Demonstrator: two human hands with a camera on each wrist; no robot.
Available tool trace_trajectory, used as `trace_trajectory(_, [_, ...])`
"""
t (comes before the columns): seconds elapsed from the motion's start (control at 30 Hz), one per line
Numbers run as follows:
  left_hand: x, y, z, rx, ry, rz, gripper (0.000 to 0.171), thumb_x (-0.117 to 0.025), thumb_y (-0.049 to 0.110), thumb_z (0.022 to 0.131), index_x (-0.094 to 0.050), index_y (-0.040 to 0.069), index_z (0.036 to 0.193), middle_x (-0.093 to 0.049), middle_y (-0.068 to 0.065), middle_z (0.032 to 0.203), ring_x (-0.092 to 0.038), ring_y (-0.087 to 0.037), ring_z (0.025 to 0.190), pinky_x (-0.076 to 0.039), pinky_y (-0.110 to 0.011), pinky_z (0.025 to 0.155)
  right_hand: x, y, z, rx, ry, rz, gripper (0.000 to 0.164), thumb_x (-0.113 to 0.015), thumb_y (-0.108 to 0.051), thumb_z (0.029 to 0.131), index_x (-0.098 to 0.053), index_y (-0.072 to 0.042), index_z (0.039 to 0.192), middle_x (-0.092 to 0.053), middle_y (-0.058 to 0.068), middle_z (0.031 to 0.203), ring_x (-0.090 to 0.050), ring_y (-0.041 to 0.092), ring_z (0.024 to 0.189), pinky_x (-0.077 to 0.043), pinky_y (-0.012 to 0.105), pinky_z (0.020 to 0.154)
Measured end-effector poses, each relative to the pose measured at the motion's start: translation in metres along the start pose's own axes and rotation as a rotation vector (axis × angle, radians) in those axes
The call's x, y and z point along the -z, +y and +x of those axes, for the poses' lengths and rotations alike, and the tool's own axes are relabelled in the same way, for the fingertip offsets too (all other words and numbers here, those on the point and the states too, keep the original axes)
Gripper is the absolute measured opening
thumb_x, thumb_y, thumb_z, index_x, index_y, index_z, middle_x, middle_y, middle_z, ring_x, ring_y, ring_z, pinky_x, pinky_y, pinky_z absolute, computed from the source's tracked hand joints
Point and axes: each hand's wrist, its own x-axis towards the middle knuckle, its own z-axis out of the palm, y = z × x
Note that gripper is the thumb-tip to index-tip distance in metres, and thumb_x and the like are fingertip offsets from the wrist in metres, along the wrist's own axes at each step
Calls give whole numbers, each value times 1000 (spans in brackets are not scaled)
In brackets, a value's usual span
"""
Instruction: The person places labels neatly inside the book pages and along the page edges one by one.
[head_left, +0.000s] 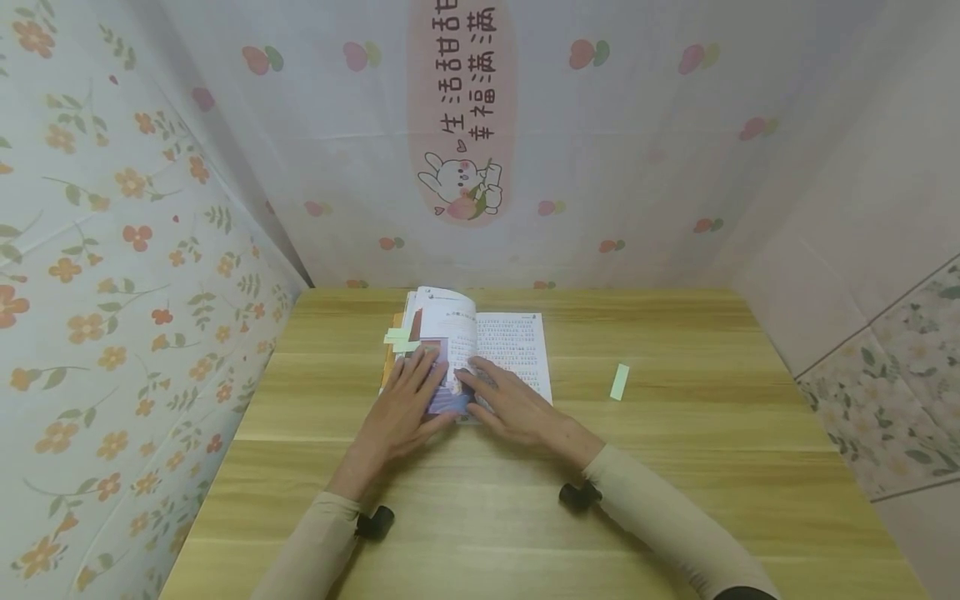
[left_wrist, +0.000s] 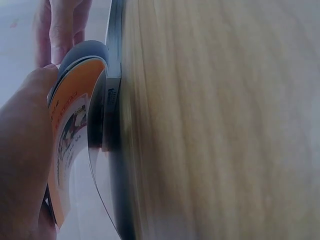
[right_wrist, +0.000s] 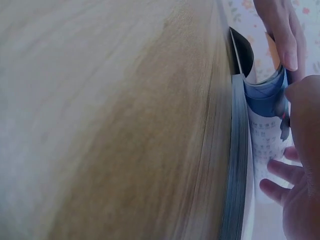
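An open book (head_left: 513, 358) lies on the table, with text on its right page and a text-and-picture page (head_left: 447, 315) bulging up on the left. My left hand (head_left: 405, 400) rests across the lower left page with fingers extended. Close to the fold, my right hand (head_left: 517, 406) touches the lower part of the book, its fingers slightly bent and spread. Both thumbs come near each other at the bottom edge. From the left wrist view, an orange-printed leaf (left_wrist: 75, 105) curves up beside the left hand. In the right wrist view, the right fingers (right_wrist: 285, 172) are apart beside the printed page.
Pale green paper strips (head_left: 400, 336) stick out at the book's left edge. Another green strip (head_left: 619, 382) lies on the wooden table (head_left: 697, 433) to the right. Patterned curtains (head_left: 337, 167) hang behind and at the left.
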Motion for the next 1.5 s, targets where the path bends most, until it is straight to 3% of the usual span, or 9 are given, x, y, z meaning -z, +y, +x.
trace_trajectory(0.17, [2, 1, 0, 13, 7, 17, 89, -70, 58, 106, -44, 7, 174, -32, -19, 186, -26, -41, 176, -22, -65, 143, 0, 0, 1, 16, 12, 3, 58, -57, -35, 118, -48, -13, 171, -46, 24, 172, -69, 41, 139, -60, 56, 116])
trace_trajectory(0.37, [2, 1, 1, 20, 11, 45, 87, -69, 59, 107, -46, 7, 173, -33, -20, 186, -27, -41, 176, -21, -64, 144, -1, -1, 2, 43, 38, 15, 56, -58, -32, 118, -50, -12, 170, -48, 21, 169, -73, 34, 125, -64, 51, 108])
trace_trajectory(0.73, [4, 3, 6, 27, -2, 65, 83, -67, 62, 107, -50, 12, 171, -37, -20, 184, -31, -41, 174, -22, -62, 144, 0, 0, 4, 72, 34, 36, 48, -57, -23, 118, -55, -6, 163, -54, 24, 164, -74, 37, 129, -64, 49, 112])
trace_trajectory(0.9, [2, 4, 8, 14, -1, 69, 83, -67, 62, 107, -51, 10, 170, -38, -20, 183, -30, -41, 175, -24, -62, 144, 0, 2, 4, 75, 17, 28, 49, -55, -23, 119, -55, -8, 165, -53, 25, 169, -68, 43, 144, -56, 54, 124])
trace_trajectory(1.13, [-1, 6, 13, 16, -19, 22, 83, -67, 61, 107, -49, 11, 171, -38, -19, 184, -31, -43, 174, -26, -63, 142, -1, 6, 3, 111, 18, 22, 50, -55, -19, 117, -55, -6, 165, -50, 23, 175, -55, 42, 159, -46, 55, 133])
trace_trajectory(1.5, [-5, 12, 19, 56, -87, -69, 85, -63, 61, 110, -41, 11, 176, -33, -19, 186, -28, -42, 175, -26, -62, 143, 4, 9, 2, 132, 10, 17, 49, -58, -23, 117, -60, 0, 160, -51, 20, 175, -53, 39, 162, -43, 54, 135])
